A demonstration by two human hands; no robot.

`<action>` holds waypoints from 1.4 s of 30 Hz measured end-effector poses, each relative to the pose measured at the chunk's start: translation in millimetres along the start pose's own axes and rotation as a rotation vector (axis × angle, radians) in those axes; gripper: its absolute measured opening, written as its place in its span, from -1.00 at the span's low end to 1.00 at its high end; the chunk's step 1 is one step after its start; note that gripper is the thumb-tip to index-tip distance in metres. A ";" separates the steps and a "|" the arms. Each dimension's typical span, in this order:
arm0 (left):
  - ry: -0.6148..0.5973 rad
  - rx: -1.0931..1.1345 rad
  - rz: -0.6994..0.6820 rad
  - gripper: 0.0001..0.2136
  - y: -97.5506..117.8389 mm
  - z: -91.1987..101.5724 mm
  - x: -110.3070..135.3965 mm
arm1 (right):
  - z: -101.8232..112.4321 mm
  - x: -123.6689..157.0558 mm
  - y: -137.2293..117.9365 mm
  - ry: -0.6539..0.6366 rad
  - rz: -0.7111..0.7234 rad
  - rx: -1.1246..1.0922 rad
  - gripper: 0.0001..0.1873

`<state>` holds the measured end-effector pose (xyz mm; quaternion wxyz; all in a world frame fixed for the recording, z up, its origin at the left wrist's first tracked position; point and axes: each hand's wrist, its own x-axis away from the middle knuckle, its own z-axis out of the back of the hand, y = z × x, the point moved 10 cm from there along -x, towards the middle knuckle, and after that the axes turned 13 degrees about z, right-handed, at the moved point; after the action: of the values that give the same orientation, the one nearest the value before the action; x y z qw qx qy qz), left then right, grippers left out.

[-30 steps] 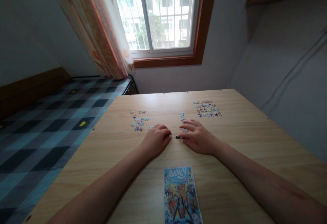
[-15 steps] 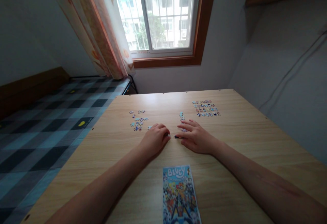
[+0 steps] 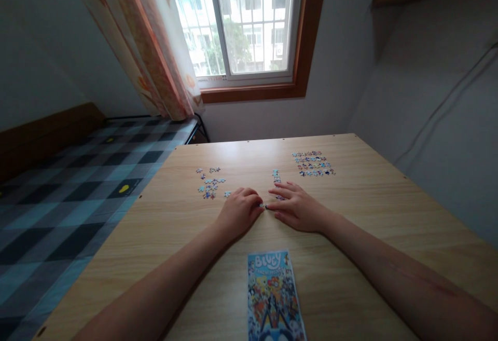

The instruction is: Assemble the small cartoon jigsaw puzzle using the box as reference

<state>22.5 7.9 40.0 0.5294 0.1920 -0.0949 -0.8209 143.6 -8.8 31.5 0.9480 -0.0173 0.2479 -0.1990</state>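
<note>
My left hand [image 3: 241, 209] is closed, its thumb and fingertips pinching a small jigsaw puzzle piece [image 3: 263, 205] at the middle of the table. My right hand [image 3: 298, 207] lies low with its fingers spread; one fingertip touches the right end of the small pieces between the hands. Whether the two pieces there are joined I cannot tell. A short column of joined puzzle pieces [image 3: 276, 174] runs under the right fingers, which hide part of it. Just beyond the left knuckles lies a single light-blue piece [image 3: 227, 194].
Loose puzzle pieces [image 3: 210, 188] lie in a cluster at the left. Several rows of puzzle pieces [image 3: 314, 164] are laid out at the far right of the wooden table [image 3: 350, 278]. Nearest me is a picture card [image 3: 274, 294] reading "Bluey". A bed [image 3: 128, 175] stands left of the table.
My left hand has moved slightly right, bringing its puzzle piece up against the dark piece at my right fingertip. My right hand has stayed almost still.
</note>
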 end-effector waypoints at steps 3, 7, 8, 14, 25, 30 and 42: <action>0.006 0.001 -0.003 -0.92 0.5 0.2 0.7 | -0.3 -0.2 0.1 -0.005 0.000 -0.004 -0.71; 0.010 -0.007 0.005 -0.91 0.8 0.1 0.6 | -0.6 -0.5 0.4 -0.010 0.003 -0.004 -0.70; 0.010 -0.011 0.014 -0.91 0.9 -0.1 0.3 | -0.8 -0.6 0.4 -0.010 0.005 -0.003 -0.70; 0.012 -0.047 0.069 -0.91 4.3 0.0 0.9 | 0.2 -1.1 -0.8 0.022 0.011 -0.017 -0.71; 0.036 0.031 0.053 -0.92 2.2 3.1 4.9 | 32.6 13.8 28.4 0.335 -0.151 -0.017 -0.74; 0.031 0.045 0.063 -0.94 0.6 2.7 5.8 | 32.0 13.7 29.1 0.347 -0.144 -0.021 -0.75; 0.034 0.021 0.036 -0.89 1.3 1.1 8.6 | 30.7 14.9 30.0 0.375 -0.132 -0.044 -0.75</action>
<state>19.9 -0.4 39.6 0.5434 0.2097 -0.0980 -0.8069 181.2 11.1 47.6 0.8695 -0.0169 0.4228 -0.2550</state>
